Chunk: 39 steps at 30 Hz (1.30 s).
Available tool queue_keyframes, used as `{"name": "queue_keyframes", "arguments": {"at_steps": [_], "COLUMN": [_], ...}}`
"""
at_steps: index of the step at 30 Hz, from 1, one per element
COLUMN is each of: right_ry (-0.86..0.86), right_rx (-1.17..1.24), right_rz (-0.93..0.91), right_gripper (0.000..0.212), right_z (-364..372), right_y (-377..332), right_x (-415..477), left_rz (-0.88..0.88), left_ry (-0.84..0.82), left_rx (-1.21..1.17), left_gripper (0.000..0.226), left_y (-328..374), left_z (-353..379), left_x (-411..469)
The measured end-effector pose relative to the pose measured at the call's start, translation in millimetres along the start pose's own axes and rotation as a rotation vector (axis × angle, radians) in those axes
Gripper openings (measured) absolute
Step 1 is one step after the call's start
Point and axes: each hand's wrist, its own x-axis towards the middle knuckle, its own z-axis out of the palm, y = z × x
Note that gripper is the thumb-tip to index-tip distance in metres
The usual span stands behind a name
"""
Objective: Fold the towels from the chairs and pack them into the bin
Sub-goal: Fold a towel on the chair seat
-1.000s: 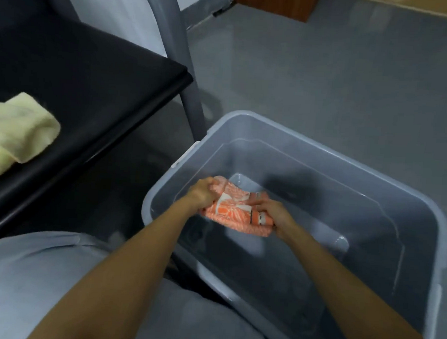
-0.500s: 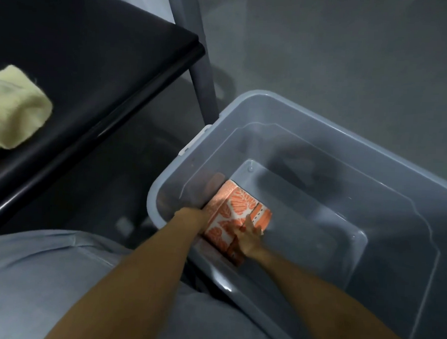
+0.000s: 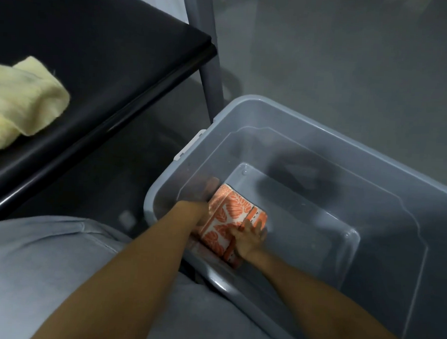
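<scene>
The folded orange towel (image 3: 230, 216) lies in a corner of the bin (image 3: 323, 122), beneath the right grip (image 3: 248, 242), which is released and laid flat upon it. The left grip (image 3: 202, 212) beside it cannot be read. The towel looks soft, light and likely to unfold, so it is best held across its folded edges.

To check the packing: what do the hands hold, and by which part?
The folded orange towel, in the bin. The right hand presses flat on its striped edge; the left hand touches the opposite edge, grip unclear.
</scene>
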Motion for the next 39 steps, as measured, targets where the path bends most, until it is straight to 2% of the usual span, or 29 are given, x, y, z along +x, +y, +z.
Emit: {"name": "queue_keyframes", "arguments": {"at_steps": [4,6,8,11,14,18,22,25,28,29,30,32,33,35,37,39], "right_ry": [0.279,0.407,0.528,0.765,0.883,0.778,0.565,0.273,0.015,-0.02,-0.022,0.072,0.133,0.195,0.225,0.249], "right_rx": [0.111,0.177,0.273,0.478,0.632,0.661,0.544,0.302,-0.074,-0.178,-0.244,-0.332,-0.365,-0.34,-0.136,0.114], "right_rz": [0.029,-0.001,-0.031,-0.215,-0.454,-0.684,-0.883,-1.003,-1.013,-0.984,-0.957,-0.929,-0.921,-0.925,-0.96,-1.01], "right_gripper": [0.045,0.044,0.052,0.052,0.043,0.034,0.033,0.04,0.066,0.066,0.057,0.022,0.016,0.026,0.027,0.024], "right_z": [-55.1,-97.3,-143.3,-211.4,-260.9,-284.3,-272.8,-262.7,-255.7,-253.7,-252.7,-254.8,-259.0,-269.5,-284.7,-303.1], "right_y": [-19.6,-34.2,-55.1,-101.0,-157.4,-230.0,-304.0,-348.6,-379.6,-386.8,-393.4,-405.5,-411.6,-420.6,-428.0,-433.3], "right_x": [-12.8,-21.5,-36.7,-73.3,-111.8,-142.4,-159.2,-172.9,-169.1,-163.9,-158.2,-148.7,-145.1,-140.1,-138.3,-141.4], "left_rz": [0.013,0.029,0.106,0.23,0.199,0.046,-0.221,-0.329,-0.299,-0.263,-0.233,-0.197,-0.196,-0.188,-0.162,-0.128], "left_ry": [0.409,0.581,0.708,0.95,1.19,1.334,1.35,1.166,0.84,0.757,0.722,0.835,0.947,1.177,1.329,1.442], "left_rx": [-0.155,-0.304,-0.416,-0.506,-0.622,-0.735,-0.734,-0.729,-0.738,-0.727,-0.7,-0.642,-0.635,-0.687,-0.809,-0.869], "left_gripper": [0.035,0.035,0.033,0.029,0.029,0.032,0.039,0.037,0.045,0.047,0.046,0.036,0.029,0.021,0.012,0.021], "left_y": [19.7,21.8,18.4,-0.3,-37.7,-105.8,-186.6,-240.9,-275.3,-281.5,-285.4,-293.5,-296.6,-298.2,-298.6,-297.2], "left_z": [-40.1,-67.9,-96.8,-137.5,-162.8,-164.3,-138.0,-110.2,-84.0,-78.1,-73.8,-71.7,-73.9,-84.3,-102.4,-124.5], "left_x": [-18.1,-31.3,-53.5,-113.8,-167.9,-205.7,-219.8,-222.4,-226.7,-227.3,-226.9,-221.2,-218.5,-217.2,-223.2,-235.7]}}
